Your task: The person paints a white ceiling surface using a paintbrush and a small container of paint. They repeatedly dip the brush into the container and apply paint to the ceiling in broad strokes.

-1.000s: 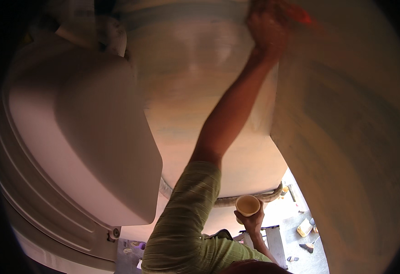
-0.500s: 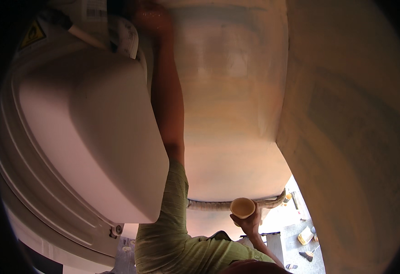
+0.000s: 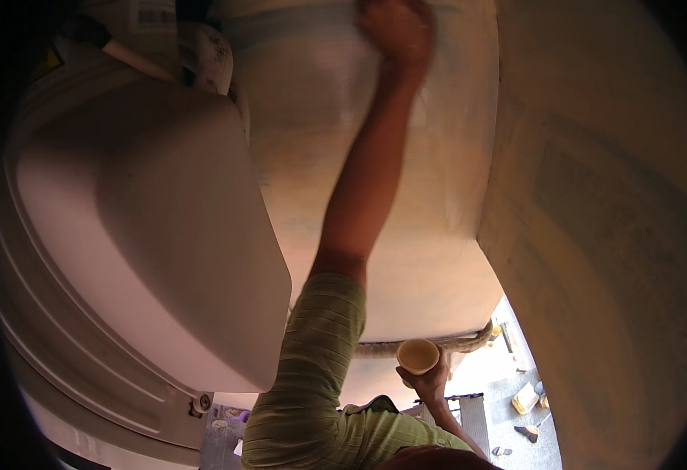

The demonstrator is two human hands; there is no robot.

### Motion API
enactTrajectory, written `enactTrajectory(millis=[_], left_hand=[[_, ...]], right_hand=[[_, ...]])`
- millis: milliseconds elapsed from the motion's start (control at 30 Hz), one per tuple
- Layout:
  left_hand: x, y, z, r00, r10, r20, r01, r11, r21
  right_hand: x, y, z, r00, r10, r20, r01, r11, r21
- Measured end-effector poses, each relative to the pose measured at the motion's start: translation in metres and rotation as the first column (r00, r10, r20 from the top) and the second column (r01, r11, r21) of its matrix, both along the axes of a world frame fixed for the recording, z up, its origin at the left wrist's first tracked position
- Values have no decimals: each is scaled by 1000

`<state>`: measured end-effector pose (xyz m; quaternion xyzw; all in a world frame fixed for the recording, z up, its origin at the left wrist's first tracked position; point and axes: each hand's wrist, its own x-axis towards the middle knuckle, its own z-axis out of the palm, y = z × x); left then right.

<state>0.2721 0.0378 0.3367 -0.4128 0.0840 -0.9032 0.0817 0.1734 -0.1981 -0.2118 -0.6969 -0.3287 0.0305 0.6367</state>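
Observation:
My left arm, in a green striped sleeve, stretches up across the tan, patchy wall (image 3: pixel 312 172). At its end my left hand (image 3: pixel 400 31) is close to the wall, fingers curled in. It is slightly blurred and cut by the top edge, so whatever it holds is hidden. Low down, my right hand (image 3: pixel 431 385) grips a cream-coloured cup (image 3: pixel 418 356) by its side, with the round mouth facing up toward me. The inside of the cup is pale, and I cannot make out its contents.
A large white casing (image 3: pixel 194 235) bulges out at left, with a white wrapped pipe (image 3: pixel 216 59) above it. A second wall (image 3: pixel 610 251) closes in at right. A tan hose (image 3: pixel 465 343) runs along the wall's lower edge. Below right, a brush (image 3: pixel 528 432) lies on the floor.
My left arm has swung right, away from the white casing, taking the hand across the upper wall. The right hand and cup have stayed almost in place.

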Motion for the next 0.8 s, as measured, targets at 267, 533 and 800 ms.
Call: enactTrajectory(millis=[267,533,800], left_hand=[[40,-83,-25,929,-246,-276,259,966,9],[-41,-21,-2,992,-126,-1,124,973,194],[-94,57,-1,968,195,157,-203,978,37]], right_hand=[[-2,-3,9,999,-33,-17,34,999,29],[2,-5,6,999,-32,9,32,999,35],[4,1,-4,999,50,1,-51,998,45]])
